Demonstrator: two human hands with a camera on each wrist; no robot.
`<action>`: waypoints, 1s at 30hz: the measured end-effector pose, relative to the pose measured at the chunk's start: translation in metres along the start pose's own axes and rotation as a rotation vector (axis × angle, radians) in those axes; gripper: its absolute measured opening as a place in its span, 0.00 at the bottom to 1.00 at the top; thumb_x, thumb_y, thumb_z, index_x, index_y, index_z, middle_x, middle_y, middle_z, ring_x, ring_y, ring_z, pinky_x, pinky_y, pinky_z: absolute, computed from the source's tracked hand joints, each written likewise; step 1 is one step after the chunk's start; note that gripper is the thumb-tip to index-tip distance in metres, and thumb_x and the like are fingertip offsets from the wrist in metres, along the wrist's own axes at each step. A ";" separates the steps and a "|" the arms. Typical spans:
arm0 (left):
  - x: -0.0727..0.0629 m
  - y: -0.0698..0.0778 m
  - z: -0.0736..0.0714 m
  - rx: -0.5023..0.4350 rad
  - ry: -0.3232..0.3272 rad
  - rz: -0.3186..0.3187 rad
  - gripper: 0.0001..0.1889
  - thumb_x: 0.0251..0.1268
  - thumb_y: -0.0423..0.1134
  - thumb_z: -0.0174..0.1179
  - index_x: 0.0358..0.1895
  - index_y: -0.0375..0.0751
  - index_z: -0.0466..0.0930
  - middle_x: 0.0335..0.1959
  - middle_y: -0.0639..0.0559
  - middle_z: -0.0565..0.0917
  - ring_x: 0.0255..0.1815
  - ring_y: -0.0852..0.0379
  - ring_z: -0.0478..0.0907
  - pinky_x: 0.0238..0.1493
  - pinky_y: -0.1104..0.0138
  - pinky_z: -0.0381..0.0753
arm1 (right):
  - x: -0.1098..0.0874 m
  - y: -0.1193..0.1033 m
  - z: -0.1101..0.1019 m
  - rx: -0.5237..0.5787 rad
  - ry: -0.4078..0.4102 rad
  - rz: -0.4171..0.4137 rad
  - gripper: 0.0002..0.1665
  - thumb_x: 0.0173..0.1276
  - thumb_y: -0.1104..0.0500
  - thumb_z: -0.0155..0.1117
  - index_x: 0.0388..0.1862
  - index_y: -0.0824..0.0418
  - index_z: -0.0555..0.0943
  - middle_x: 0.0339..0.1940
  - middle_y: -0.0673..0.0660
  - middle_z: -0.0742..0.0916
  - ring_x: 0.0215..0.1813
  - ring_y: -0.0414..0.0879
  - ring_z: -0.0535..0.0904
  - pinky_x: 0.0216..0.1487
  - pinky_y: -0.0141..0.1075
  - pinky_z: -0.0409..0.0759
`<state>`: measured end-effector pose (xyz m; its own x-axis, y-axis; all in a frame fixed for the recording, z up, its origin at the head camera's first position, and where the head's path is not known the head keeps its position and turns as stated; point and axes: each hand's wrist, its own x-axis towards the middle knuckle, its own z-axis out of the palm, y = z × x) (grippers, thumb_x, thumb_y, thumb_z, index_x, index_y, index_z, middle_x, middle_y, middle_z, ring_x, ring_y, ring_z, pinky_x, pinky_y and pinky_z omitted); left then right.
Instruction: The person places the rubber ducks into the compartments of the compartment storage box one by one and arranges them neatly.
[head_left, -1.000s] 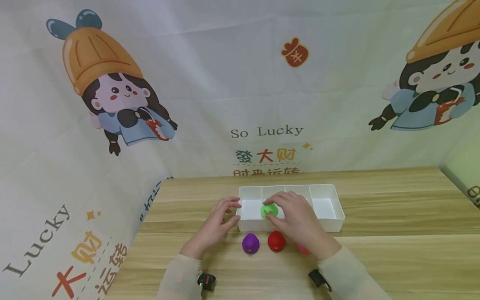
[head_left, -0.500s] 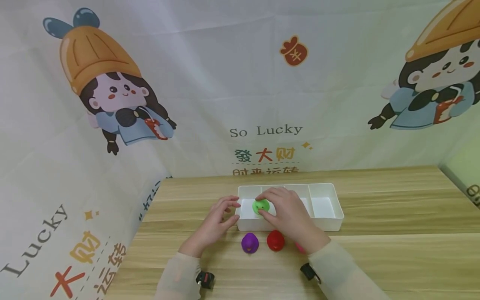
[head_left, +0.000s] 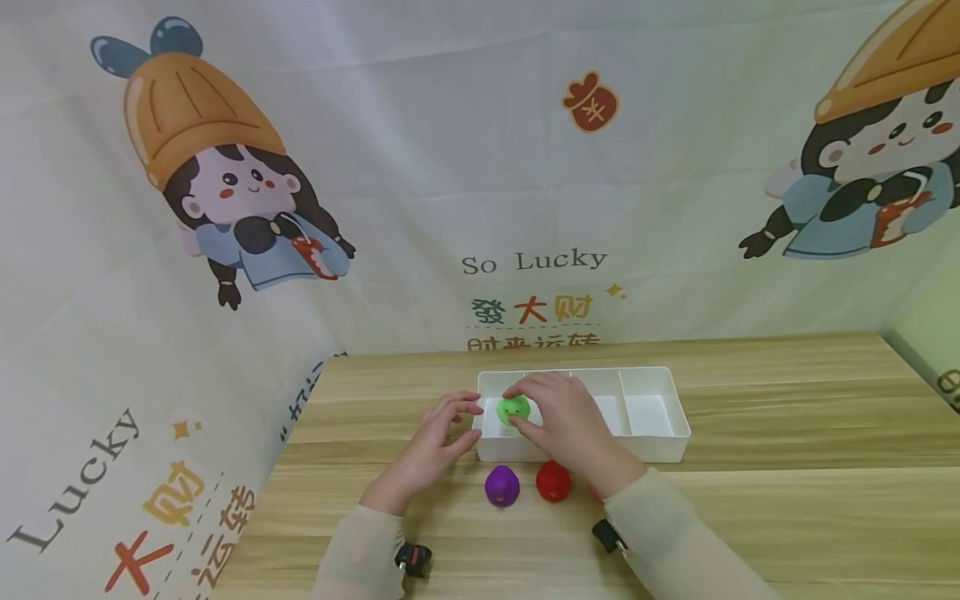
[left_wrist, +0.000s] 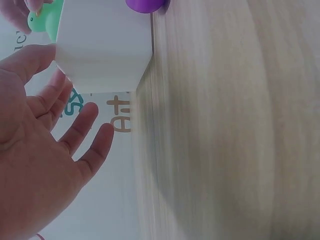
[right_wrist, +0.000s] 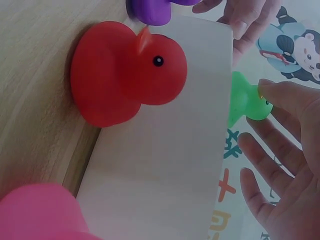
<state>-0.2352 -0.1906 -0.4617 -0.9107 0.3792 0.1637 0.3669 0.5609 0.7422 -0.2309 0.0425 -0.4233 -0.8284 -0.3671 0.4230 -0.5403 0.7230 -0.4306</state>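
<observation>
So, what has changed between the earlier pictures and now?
The right hand, pinching the green toy duck, moved left across the white divided tray to its leftmost compartment. Nothing was released. The left hand at the tray's left end, the purple toy duck and the red toy duck stayed put.

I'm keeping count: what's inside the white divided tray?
A green rubber duck, pinched by the right hand, is at the leftmost compartment; whether it touches bottom is hidden. The hand covers parts of the middle two.

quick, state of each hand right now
Left hand: open, at the white tray's end.
Right hand: closed, holding the green duck.
</observation>
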 end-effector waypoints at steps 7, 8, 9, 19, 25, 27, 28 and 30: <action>0.000 0.000 -0.001 0.013 0.007 0.004 0.14 0.75 0.34 0.61 0.59 0.36 0.76 0.75 0.45 0.70 0.76 0.38 0.61 0.73 0.40 0.66 | 0.006 -0.001 0.007 -0.014 -0.017 0.011 0.15 0.66 0.51 0.77 0.50 0.49 0.87 0.52 0.48 0.91 0.62 0.51 0.83 0.68 0.52 0.76; 0.000 0.000 -0.001 0.013 0.006 0.002 0.14 0.74 0.34 0.61 0.59 0.37 0.76 0.75 0.45 0.70 0.76 0.38 0.60 0.74 0.40 0.65 | 0.007 0.000 0.008 -0.017 -0.021 0.013 0.15 0.65 0.51 0.77 0.50 0.49 0.87 0.52 0.48 0.91 0.62 0.50 0.83 0.68 0.52 0.76; 0.000 0.000 -0.001 0.012 0.006 0.001 0.14 0.74 0.34 0.61 0.59 0.37 0.76 0.75 0.45 0.70 0.76 0.38 0.60 0.74 0.40 0.64 | 0.007 0.000 0.009 -0.021 -0.025 0.016 0.15 0.65 0.51 0.77 0.50 0.49 0.87 0.52 0.48 0.91 0.62 0.50 0.83 0.68 0.52 0.76; -0.001 0.002 0.000 0.009 0.013 0.020 0.14 0.74 0.33 0.60 0.58 0.37 0.76 0.75 0.43 0.71 0.74 0.36 0.62 0.73 0.39 0.65 | 0.012 0.001 0.017 -0.025 -0.064 0.014 0.16 0.64 0.52 0.78 0.50 0.50 0.88 0.53 0.49 0.91 0.63 0.50 0.83 0.70 0.54 0.75; -0.001 0.001 0.000 -0.007 0.003 -0.004 0.14 0.75 0.34 0.60 0.59 0.36 0.76 0.76 0.45 0.70 0.75 0.38 0.61 0.74 0.40 0.65 | 0.014 0.002 0.021 -0.025 -0.095 0.030 0.16 0.63 0.53 0.79 0.49 0.51 0.88 0.53 0.49 0.91 0.62 0.50 0.84 0.70 0.54 0.74; -0.001 0.001 0.000 -0.007 0.004 -0.006 0.14 0.75 0.34 0.60 0.59 0.36 0.76 0.76 0.45 0.69 0.75 0.38 0.61 0.73 0.40 0.65 | 0.016 0.002 0.022 -0.025 -0.113 0.040 0.15 0.63 0.53 0.79 0.48 0.50 0.88 0.52 0.48 0.91 0.62 0.50 0.84 0.70 0.54 0.74; -0.001 0.001 0.000 -0.008 0.004 -0.006 0.14 0.75 0.34 0.60 0.59 0.36 0.76 0.76 0.45 0.69 0.75 0.38 0.61 0.73 0.40 0.65 | 0.017 0.002 0.023 -0.028 -0.127 0.049 0.15 0.63 0.53 0.79 0.48 0.50 0.88 0.53 0.48 0.91 0.62 0.49 0.84 0.70 0.54 0.74; -0.001 0.000 0.000 -0.005 0.003 -0.004 0.14 0.75 0.35 0.60 0.60 0.37 0.76 0.76 0.46 0.69 0.76 0.38 0.61 0.73 0.41 0.65 | 0.019 0.002 0.023 -0.034 -0.153 0.060 0.15 0.63 0.53 0.79 0.48 0.49 0.88 0.52 0.48 0.91 0.62 0.49 0.84 0.70 0.55 0.73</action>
<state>-0.2339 -0.1912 -0.4614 -0.9127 0.3746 0.1631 0.3625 0.5584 0.7462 -0.2512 0.0231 -0.4345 -0.8731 -0.4060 0.2698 -0.4863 0.7645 -0.4232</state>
